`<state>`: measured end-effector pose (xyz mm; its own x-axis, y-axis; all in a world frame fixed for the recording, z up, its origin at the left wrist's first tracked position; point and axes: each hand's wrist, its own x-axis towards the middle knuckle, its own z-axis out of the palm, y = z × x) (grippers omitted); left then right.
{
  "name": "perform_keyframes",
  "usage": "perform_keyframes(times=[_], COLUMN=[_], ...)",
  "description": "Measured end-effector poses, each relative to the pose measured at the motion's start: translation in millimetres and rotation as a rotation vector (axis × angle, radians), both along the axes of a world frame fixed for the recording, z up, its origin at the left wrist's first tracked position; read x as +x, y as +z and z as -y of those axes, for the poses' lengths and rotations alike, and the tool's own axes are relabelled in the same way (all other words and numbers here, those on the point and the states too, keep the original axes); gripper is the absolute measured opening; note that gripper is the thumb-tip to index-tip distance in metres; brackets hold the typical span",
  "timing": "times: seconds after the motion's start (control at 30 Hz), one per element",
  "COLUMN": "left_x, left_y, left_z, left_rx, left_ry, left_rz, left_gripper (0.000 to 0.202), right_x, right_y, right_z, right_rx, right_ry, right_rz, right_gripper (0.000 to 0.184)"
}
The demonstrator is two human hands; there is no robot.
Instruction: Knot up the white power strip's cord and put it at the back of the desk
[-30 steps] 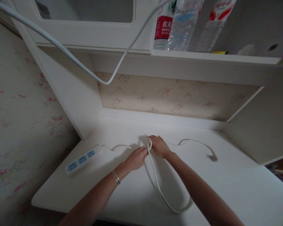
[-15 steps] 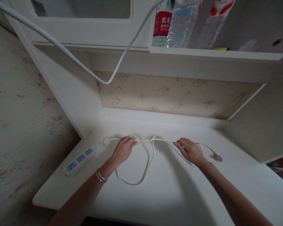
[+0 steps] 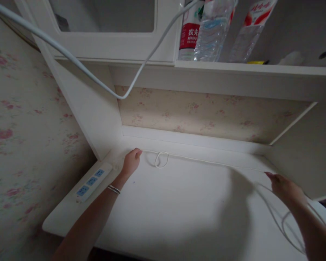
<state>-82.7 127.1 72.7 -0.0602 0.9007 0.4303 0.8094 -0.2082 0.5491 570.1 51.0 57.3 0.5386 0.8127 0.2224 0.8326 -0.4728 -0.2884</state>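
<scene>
A white power cord (image 3: 206,161) is stretched nearly straight across the white desk (image 3: 179,203), with a small loose knot (image 3: 161,159) near its left end. My left hand (image 3: 130,162), bracelet on the wrist, is closed on the cord beside the power strip (image 3: 93,181). My right hand (image 3: 285,188) is closed on the cord at the far right; slack cord hangs in loops below that hand. The strip is white with blue sockets and lies at the desk's left edge.
A thick white cable (image 3: 103,81) sags across the upper left in front of a cabinet. Plastic bottles (image 3: 206,32) stand on the shelf (image 3: 250,69) above the desk. Floral wallpaper covers the left wall and the back panel.
My hands have pulled apart, left toward the power strip and right to the far right. The large cord loop has shrunk into a small knot and the cord is now taut.
</scene>
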Motion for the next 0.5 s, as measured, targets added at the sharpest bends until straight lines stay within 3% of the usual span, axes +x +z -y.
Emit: perform_keyframes(times=[0.3,0.43,0.5], left_x=[-6.0,-0.7,7.6], left_y=[2.1,-3.3,-6.0], left_z=[-20.3,-20.1,-18.3], left_rx=[-0.029,-0.058,-0.067], left_ry=[0.028,0.036,0.034], left_rz=[0.050,0.062,0.071], left_gripper=[0.026,0.026,0.029], right_x=[21.5,-1.4,-24.5], right_y=[14.7,27.1,29.0], right_z=[9.2,7.1,3.6], right_rx=[0.072,0.141,0.223], right_ry=[-0.165,-0.231,-0.136], right_rz=[-0.153,-0.163,-0.177], right_gripper=[0.051,0.058,0.061])
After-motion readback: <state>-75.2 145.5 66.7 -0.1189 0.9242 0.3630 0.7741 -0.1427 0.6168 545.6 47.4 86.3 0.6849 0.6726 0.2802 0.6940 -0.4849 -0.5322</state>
